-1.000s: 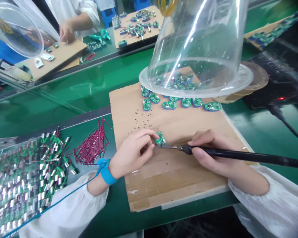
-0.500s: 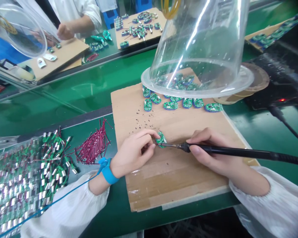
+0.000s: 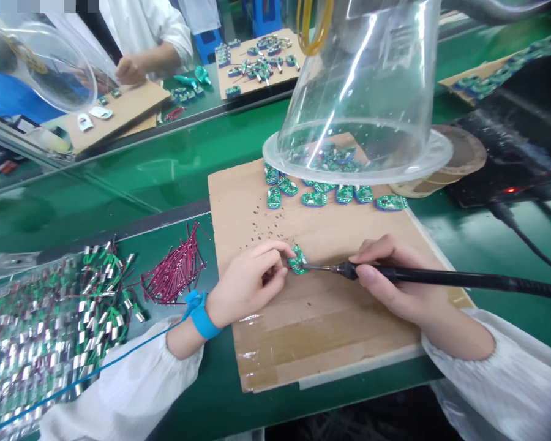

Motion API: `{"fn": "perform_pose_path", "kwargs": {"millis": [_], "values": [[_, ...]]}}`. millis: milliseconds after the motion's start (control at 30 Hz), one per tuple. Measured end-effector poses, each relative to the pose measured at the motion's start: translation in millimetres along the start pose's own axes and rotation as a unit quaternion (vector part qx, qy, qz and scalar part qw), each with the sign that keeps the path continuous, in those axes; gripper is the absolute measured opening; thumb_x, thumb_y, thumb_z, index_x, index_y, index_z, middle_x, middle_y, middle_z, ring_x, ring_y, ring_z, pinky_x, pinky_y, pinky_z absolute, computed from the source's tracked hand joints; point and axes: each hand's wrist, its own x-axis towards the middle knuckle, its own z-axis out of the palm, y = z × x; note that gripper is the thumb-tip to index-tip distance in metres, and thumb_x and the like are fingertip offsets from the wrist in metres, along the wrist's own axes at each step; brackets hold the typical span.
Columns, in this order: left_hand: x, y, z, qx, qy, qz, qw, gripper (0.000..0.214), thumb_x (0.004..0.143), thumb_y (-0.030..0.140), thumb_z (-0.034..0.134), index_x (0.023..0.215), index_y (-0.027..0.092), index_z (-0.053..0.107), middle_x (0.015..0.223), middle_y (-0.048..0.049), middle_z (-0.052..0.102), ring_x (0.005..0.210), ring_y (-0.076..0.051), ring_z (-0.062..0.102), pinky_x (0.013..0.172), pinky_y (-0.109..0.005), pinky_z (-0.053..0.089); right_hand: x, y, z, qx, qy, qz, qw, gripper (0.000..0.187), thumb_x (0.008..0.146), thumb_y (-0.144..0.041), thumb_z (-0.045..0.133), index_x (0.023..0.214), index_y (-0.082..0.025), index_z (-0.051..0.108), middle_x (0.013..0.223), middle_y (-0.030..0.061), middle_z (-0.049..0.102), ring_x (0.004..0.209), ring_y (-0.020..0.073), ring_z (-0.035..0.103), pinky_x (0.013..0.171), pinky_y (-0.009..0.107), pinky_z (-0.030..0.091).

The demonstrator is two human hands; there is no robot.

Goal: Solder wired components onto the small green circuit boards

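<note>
On the cardboard sheet [image 3: 321, 306] lies a small green circuit board [image 3: 297, 261]. My left hand [image 3: 252, 275], a blue strap round its wrist, is closed at the board's left edge, with the index fingertip pressed on it. Whether a thin wire is pinched under those curled fingers is hard to make out. In my right hand [image 3: 397, 282] is a black soldering iron [image 3: 422, 277], held like a pen. Its metal tip points left and meets the board's right side, or stops just above it.
Several circuit boards [image 3: 314, 199] lie at the sheet's far end, beneath a clear fume hood [image 3: 358, 92]. Red wires [image 3: 174, 269] and wired metal parts [image 3: 105, 306] are piled left. A dark device [image 3: 509, 159] stands right; a co-worker's hand [image 3: 131, 70] shows beyond the partition.
The iron's tip has drawn slightly to the right on the board, along with my right hand. My left hand stays at the board. The whole view has shifted a little.
</note>
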Motion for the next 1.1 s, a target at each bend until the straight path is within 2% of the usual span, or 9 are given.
{"fn": "perform_pose_path", "kwargs": {"millis": [167,433,667,867,1100], "values": [[-0.3,0.3,-0.5,-0.007,-0.005,-0.002,1.000,0.017,0.094,0.008,0.055,0.080,0.018,0.050,0.122,-0.0043,0.067,0.077,-0.011,0.059,0.067,-0.028,0.046,-0.3,1.9,0.4,-0.007,-0.007,-0.019,1.000,0.006,0.096,-0.031,0.068,0.096,-0.027,0.064,0.072,0.0000,0.065,0.059,0.0164,0.059,0.055,0.033,0.045],[-1.2,-0.3,-0.1,-0.013,-0.008,-0.006,1.000,0.016,0.092,0.007,0.055,0.080,0.018,0.051,0.123,-0.0046,0.066,0.076,-0.011,0.058,0.067,-0.028,0.046,-5.1,9.0,-1.0,-0.028,-0.029,-0.010,0.999,0.009,0.094,-0.033,0.071,0.098,-0.027,0.066,0.075,0.0006,0.067,0.062,0.0173,0.061,0.058,0.033,0.047],[-0.5,-1.0,-1.1,-0.016,-0.011,-0.004,1.000,0.015,0.093,0.009,0.055,0.081,0.018,0.053,0.123,-0.0063,0.066,0.082,-0.014,0.062,0.068,-0.028,0.048,-5.0,6.9,-2.1,-0.034,-0.032,-0.008,0.999,0.009,0.093,-0.032,0.071,0.097,-0.027,0.065,0.079,0.0010,0.070,0.064,0.0177,0.065,0.059,0.032,0.049],[-1.0,-1.6,-1.1,-0.016,-0.015,-0.006,1.000,0.015,0.093,0.010,0.055,0.081,0.018,0.055,0.124,-0.0058,0.065,0.084,-0.013,0.062,0.068,-0.028,0.049,-3.1,5.1,-2.0,-0.033,-0.040,-0.020,0.998,0.010,0.093,-0.027,0.071,0.101,-0.027,0.065,0.078,-0.0015,0.067,0.061,0.0140,0.062,0.057,0.029,0.048],[-1.3,-1.2,-2.6,-0.008,-0.018,0.000,1.000,0.014,0.093,0.010,0.055,0.082,0.018,0.055,0.124,-0.0069,0.064,0.084,-0.014,0.063,0.069,-0.029,0.050,-2.1,2.7,-2.6,-0.044,-0.047,-0.007,0.998,0.010,0.094,-0.030,0.070,0.101,-0.027,0.065,0.075,-0.0018,0.066,0.057,0.0135,0.060,0.054,0.028,0.047]]}}
